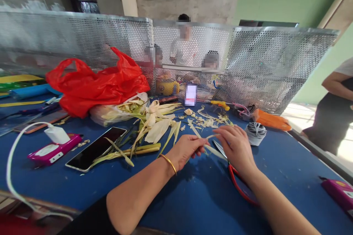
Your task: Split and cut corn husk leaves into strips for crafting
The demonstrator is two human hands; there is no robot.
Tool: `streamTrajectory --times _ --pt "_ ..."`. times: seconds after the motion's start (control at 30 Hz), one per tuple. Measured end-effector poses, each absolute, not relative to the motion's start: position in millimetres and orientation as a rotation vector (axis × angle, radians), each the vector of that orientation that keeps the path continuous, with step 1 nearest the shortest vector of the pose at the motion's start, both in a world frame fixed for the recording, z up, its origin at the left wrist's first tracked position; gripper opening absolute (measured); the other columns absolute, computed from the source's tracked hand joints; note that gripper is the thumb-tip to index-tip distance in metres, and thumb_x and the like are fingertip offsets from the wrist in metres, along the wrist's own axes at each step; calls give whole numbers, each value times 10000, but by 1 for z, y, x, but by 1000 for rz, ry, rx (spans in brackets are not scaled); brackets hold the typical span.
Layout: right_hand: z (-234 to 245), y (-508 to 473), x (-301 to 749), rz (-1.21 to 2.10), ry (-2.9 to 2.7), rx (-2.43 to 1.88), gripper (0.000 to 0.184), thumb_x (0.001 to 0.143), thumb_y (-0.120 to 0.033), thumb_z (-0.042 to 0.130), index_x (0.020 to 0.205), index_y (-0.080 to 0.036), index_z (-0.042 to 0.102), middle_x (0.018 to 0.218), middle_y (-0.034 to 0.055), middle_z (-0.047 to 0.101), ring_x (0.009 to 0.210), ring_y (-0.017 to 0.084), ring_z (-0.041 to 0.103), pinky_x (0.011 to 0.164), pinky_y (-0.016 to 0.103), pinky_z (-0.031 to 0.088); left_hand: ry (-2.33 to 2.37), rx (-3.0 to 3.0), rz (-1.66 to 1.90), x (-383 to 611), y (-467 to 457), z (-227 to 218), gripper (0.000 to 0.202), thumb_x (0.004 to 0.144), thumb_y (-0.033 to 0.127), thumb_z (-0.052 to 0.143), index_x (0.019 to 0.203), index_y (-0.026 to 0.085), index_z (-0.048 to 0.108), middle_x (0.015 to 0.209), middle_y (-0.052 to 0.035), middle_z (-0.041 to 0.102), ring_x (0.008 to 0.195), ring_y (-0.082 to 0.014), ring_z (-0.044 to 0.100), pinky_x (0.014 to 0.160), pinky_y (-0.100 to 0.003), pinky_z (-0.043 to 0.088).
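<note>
Two hands (pixel 191 149) (pixel 235 146) at one thin strip (pixel 212 136)

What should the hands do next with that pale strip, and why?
Maybe gently pull the strip straighter: the left hand pinches it, the right hand seems to touch it, and it curves between them.

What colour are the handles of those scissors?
The scissors' handles are red, as the head view shows; the right arm partly hides them.
</note>
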State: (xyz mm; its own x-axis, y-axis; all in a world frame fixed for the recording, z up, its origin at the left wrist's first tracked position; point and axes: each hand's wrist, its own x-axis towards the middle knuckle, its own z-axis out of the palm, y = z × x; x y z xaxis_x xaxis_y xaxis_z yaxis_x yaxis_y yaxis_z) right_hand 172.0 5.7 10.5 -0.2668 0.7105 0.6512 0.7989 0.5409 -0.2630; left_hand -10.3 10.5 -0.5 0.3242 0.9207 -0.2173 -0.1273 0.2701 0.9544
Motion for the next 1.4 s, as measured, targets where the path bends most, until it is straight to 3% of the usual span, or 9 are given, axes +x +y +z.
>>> streamTrajectory --times 0.13,0.23,0.47,0.8,0.9,1.0,1.1,1.2,1.4 --pt "14 -7 166 -315 -1892 -1202 229 913 -337 494 894 -229 695 874 66 692 844 215 609 875 380 388 885 824 1067 -10 15 1 307 604 380 806 752 127 716 743 -60 692 681 -125 602 619 -230 429" --pt "6 -13 154 -13 -2063 -1227 294 916 -403 494 789 -226 692 747 34 666 718 176 600 717 302 408 766 772 1160 -9 14 2 318 558 316 851 779 124 726 814 -89 720 808 -170 634 766 -275 475" --pt "-16 -10 136 471 -1998 -1289 362 894 -386 488 589 -194 524 599 -19 536 569 124 488 541 224 369 756 723 1170 -4 9 4 309 534 249 859 780 115 727 818 -104 731 796 -189 655 759 -283 482" --pt "-6 -14 139 426 -2104 -1181 355 926 -327 461 600 -200 523 620 -10 530 612 135 506 586 235 399 815 728 1144 -4 11 -3 229 589 225 793 784 142 704 757 -55 705 704 -129 614 666 -232 433" --pt "-4 -12 147 97 -1954 -1228 216 934 -319 458 901 -204 638 863 53 628 805 186 585 715 283 441 824 767 1087 -7 10 1 196 614 237 762 775 144 700 709 -31 673 683 -118 591 651 -225 422" --pt "-1 -6 156 -249 -1911 -1261 277 894 -321 537 1139 -211 603 1144 111 612 1064 264 549 890 378 400 858 814 1031 -7 9 3 224 626 293 760 778 142 695 633 -5 622 620 -109 555 613 -229 408" --pt "0 -4 158 -291 -2085 -1264 167 921 -301 507 943 -243 662 931 44 687 951 231 606 981 428 312 937 897 1039 -5 8 1 271 622 361 774 718 130 672 583 5 590 564 -101 522 574 -230 387" --pt "0 -6 155 -200 -2183 -1288 289 956 -276 438 754 -227 639 681 -10 651 721 164 613 1006 423 271 1044 925 1104 -3 10 -1 291 606 372 786 703 126 666 555 6 588 547 -104 526 569 -230 380" --pt "1 -1 159 261 -1962 -1320 309 907 -375 473 699 -206 628 642 -1 621 665 170 573 819 344 395 924 946 1066 -7 12 0 352 665 440 750 837 134 723 699 -47 695 692 -146 624 701 -261 452"
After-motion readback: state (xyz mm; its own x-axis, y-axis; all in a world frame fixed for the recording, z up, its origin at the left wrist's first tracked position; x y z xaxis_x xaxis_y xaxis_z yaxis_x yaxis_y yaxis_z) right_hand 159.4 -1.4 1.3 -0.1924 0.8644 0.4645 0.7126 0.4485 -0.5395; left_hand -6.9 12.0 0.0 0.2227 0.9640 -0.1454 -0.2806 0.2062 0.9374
